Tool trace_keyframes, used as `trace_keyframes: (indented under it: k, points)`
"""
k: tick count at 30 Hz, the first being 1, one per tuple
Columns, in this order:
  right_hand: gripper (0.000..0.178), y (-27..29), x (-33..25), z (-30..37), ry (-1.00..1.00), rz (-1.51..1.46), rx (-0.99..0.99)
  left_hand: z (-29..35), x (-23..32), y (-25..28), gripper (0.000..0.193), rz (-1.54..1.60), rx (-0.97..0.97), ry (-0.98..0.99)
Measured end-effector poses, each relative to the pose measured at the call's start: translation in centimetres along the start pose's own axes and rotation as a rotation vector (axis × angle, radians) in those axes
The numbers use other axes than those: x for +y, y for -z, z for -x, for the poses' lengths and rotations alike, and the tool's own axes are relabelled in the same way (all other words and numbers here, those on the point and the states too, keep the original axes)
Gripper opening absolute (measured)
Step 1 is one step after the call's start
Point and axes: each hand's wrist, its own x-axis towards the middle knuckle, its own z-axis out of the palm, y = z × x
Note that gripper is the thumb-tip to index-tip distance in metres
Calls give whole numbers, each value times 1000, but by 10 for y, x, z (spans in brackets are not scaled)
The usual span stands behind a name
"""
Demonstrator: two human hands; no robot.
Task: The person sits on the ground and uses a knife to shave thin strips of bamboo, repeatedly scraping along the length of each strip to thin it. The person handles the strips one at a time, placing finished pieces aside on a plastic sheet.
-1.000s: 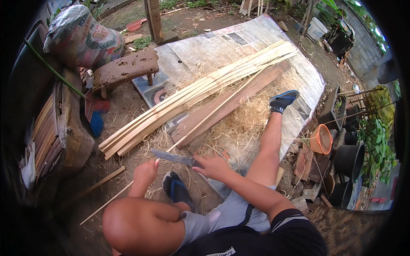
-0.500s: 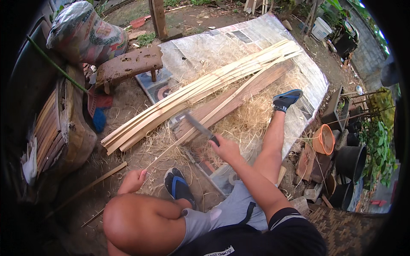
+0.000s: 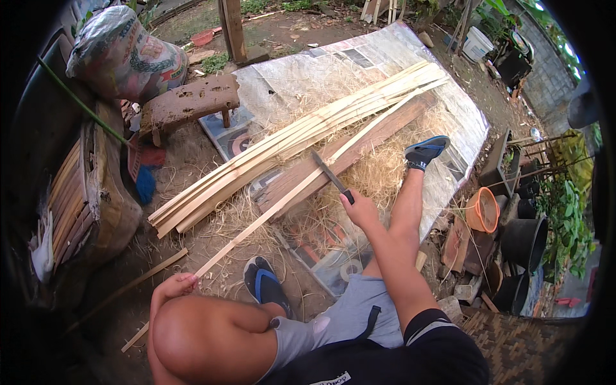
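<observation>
A long, thin pale wooden strip (image 3: 274,206) slants from my left knee up over a brown plank (image 3: 380,142). My left hand (image 3: 177,284), beside the knee, pinches the strip's near end. In my right hand (image 3: 361,210) is a knife (image 3: 331,175) with a dark handle, its fingers wrapped round the grip. The blade lies across the strip over the plank; whether it cuts in I cannot tell. Left of the plank lies a stack of similar pale strips (image 3: 256,163). Curly wood shavings (image 3: 366,176) are heaped right of the plank, near my right foot.
A printed sheet (image 3: 462,109) covers the ground under the wood. A low brown bench (image 3: 189,102) and a stuffed sack (image 3: 122,54) stand at the far left. On the right are an orange pot (image 3: 482,210) and several black pots (image 3: 524,244).
My left hand has moved left and back toward me, drawing the strip along. The knife has shifted right and slightly farther off, now crossing the strip over the plank.
</observation>
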Motion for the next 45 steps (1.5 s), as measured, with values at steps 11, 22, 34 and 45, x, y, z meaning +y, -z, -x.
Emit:
trace_keyframes:
  k: [11,22,34,45]
  points:
    - [51,10,7,-13,-128,-25,47,-21,7,-11,28,-7,133,-57]
    - [54,-44,-85,94,622,142,82,-65,69,-109,36,-1057,840,-292]
    - [57,-33,-119,94,437,170,-281,-64,109,-122,45,-984,720,-187]
    - [47,-3,-40,14,-4,-34,-25,-42,80,-86,50,-645,454,-44]
